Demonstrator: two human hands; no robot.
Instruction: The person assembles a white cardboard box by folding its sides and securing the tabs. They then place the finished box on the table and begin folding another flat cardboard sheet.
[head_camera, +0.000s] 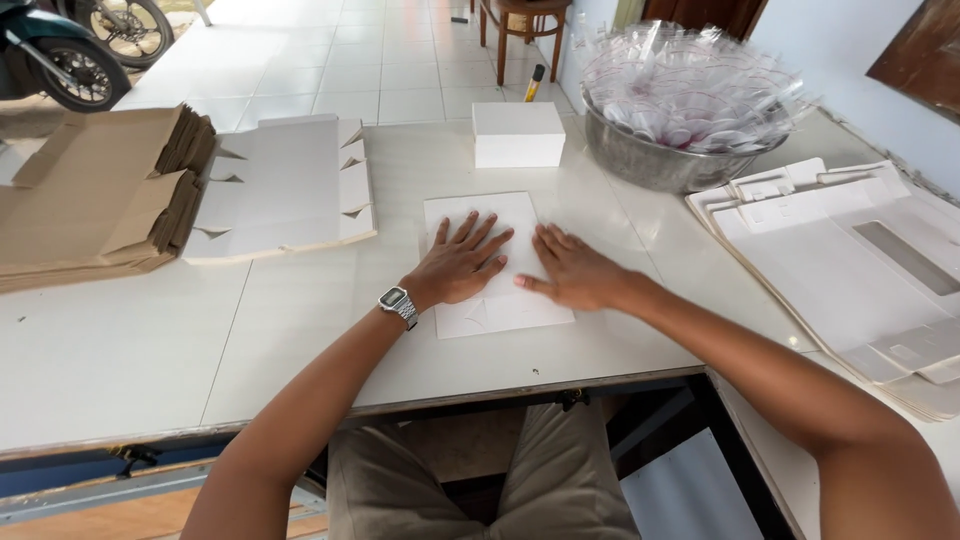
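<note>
Both palms pressed flat, fingers spread, gripping nothing: left hand (462, 262) and right hand (577, 275) side by side on a flat white card blank (497, 310) at the near middle of the table (300, 330). Still unfolded; one finished white box (518, 134) behind, stacked blanks (285, 190) left and right untouched.

Flat white cardboard sheet (497, 262), unfolded, lying on table, near the front edge
</note>
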